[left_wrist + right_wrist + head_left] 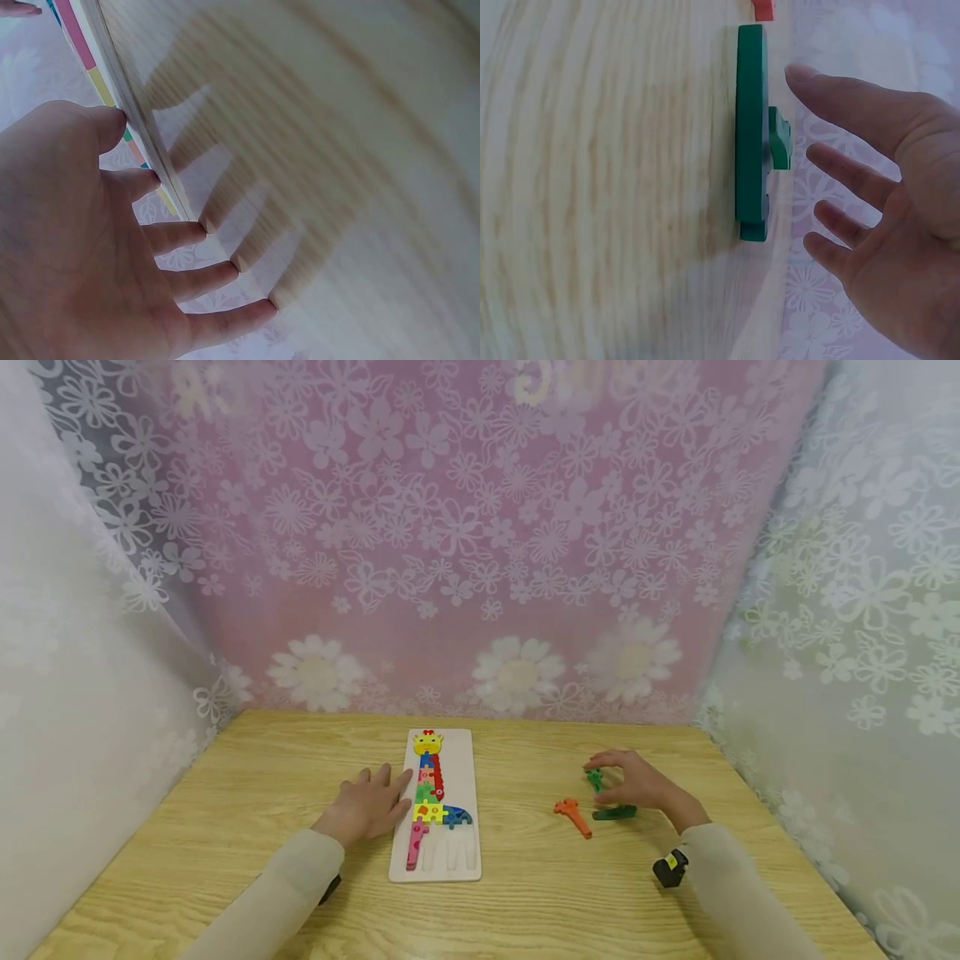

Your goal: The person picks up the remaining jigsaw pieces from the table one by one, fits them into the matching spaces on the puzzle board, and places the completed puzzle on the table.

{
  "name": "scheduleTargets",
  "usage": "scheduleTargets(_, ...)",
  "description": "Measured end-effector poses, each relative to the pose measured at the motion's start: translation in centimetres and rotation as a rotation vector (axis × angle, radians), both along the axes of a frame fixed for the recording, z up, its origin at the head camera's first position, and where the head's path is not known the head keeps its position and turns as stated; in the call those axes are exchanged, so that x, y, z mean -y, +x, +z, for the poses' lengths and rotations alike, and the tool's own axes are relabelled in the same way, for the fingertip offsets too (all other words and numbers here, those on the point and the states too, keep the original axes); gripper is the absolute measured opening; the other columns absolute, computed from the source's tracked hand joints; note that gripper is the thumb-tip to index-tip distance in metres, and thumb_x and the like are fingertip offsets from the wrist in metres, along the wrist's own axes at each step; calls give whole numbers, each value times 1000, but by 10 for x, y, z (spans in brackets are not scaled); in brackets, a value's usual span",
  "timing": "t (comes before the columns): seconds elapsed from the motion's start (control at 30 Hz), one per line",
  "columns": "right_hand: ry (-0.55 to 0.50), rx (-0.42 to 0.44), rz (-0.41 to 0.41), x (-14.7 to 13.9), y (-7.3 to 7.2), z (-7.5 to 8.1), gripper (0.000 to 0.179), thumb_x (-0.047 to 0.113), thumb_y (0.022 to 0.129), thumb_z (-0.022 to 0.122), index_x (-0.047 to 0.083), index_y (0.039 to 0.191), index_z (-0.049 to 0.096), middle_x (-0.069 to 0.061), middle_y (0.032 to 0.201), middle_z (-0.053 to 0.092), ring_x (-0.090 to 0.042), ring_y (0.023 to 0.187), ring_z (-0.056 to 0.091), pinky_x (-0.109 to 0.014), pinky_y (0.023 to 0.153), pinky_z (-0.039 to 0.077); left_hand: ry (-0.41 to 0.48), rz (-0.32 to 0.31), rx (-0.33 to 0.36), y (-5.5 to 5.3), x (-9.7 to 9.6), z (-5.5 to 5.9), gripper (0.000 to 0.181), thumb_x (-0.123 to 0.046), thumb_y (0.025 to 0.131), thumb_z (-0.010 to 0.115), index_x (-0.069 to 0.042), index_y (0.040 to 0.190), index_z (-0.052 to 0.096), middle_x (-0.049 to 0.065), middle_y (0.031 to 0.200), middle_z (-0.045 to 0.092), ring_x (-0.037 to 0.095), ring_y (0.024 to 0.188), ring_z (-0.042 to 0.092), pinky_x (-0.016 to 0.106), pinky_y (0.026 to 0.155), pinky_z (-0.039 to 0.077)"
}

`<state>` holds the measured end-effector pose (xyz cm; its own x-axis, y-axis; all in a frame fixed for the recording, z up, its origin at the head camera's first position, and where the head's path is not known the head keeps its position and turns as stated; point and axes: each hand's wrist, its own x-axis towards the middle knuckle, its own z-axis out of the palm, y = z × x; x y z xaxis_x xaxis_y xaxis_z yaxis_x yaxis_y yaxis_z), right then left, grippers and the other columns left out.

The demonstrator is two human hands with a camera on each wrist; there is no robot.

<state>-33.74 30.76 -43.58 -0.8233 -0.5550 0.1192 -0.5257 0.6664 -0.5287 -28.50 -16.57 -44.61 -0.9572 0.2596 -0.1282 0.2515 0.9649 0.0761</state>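
The wood-grain surface has a pink flowered curtain behind its far edge; pale flowered curtains flank both sides. The giraffe puzzle board lies flat on the surface, left of centre, partly filled. Left hand: fingers spread, at the board's left edge. Right hand: fingers parted and bent about the green piece; contact cannot be told. Nearby lie the orange piece and dark green piece.
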Motion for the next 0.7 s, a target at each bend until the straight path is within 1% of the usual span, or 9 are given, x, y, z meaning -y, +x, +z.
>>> scheduleTargets(0.2, 12, 15, 11, -1, -1, 0, 52, 17, 88, 82, -5, 133, 65, -38, 146, 50, -65, 142, 31, -79, 106, 36, 1, -3, -8, 0, 1, -1, 62, -50, 108, 42, -22, 163, 34, 21, 166, 34, 54, 146, 39, 75, 110, 36)
scheduleTargets(0.33, 17, 24, 21, -2, -2, 0, 49, 15, 90, 80, -5, 132, 65, -37, 147, 50, -64, 142, 32, -78, 107, 35, 0, -7, -7, 0, 1, -1, 62, -49, 109, 42, -21, 163, 34, 22, 166, 34, 54, 146, 38, 75, 111, 36)
scheduleTargets(0.53, 20, 32, 53, -6, -5, -5, 46, 11, 92, 77, -6, 132, 64, -37, 144, 52, -63, 138, 39, -76, 106, 38, -4, -13, -12, 1, 1, -1, 62, -49, 108, 42, -21, 163, 34, 22, 165, 35, 54, 145, 39, 75, 110, 37)
scheduleTargets(0.7, 20, 28, 61, -8, -6, -7, 47, 12, 92, 77, -7, 133, 64, -38, 145, 51, -64, 138, 39, -76, 106, 38, 2, -10, -12, 1, 0, -2, 61, -49, 108, 43, -20, 162, 35, 22, 165, 35, 55, 145, 39, 76, 109, 37)
